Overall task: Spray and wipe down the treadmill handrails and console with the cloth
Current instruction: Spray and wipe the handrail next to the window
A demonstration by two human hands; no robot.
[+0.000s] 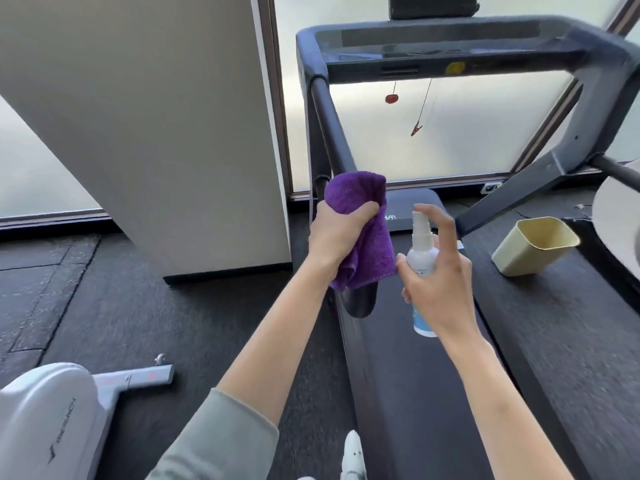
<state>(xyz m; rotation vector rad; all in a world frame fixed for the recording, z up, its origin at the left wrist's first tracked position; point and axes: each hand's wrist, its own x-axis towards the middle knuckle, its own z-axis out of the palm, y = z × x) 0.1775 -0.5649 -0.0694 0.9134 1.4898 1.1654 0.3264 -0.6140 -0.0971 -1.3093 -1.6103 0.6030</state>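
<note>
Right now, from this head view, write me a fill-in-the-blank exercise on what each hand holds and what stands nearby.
1. The left hand grips a cloth whose colour is ____.
2. The right hand holds a white spray ____, its forefinger on the nozzle.
3. The cloth is bunched over the treadmill's ____ handrail.
4. Right of the treadmill belt, a pale yellow ____ stands on the floor.

Missing words: purple; bottle; left; bin
</note>
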